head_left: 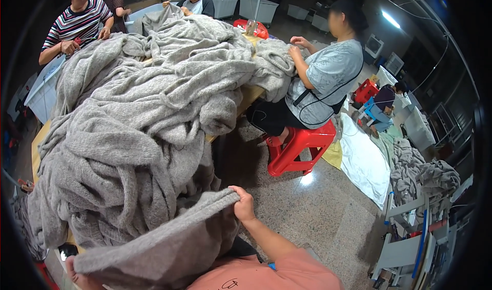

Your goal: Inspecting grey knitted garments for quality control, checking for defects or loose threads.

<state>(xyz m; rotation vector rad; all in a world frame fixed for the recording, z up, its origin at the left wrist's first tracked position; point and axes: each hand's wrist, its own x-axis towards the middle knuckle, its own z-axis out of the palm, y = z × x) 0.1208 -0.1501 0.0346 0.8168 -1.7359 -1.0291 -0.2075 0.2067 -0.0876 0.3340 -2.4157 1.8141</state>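
Note:
A panel of grey-brown knitted fabric is stretched in front of me, its thick folded edge running between my hands. My right hand is closed round the far right end of that edge. At the lower left, my left hand grips the other end; the cloth hides most of its fingers. Right beyond the stretched piece rises a big heap of the same knitted fabric, piled along a wooden table and hanging over its near side.
At the right, a person on a red stool handles fabric. A person in a striped top stands at the far left near a white bin. White sheeting lies on the floor; a metal-framed machine stands lower right.

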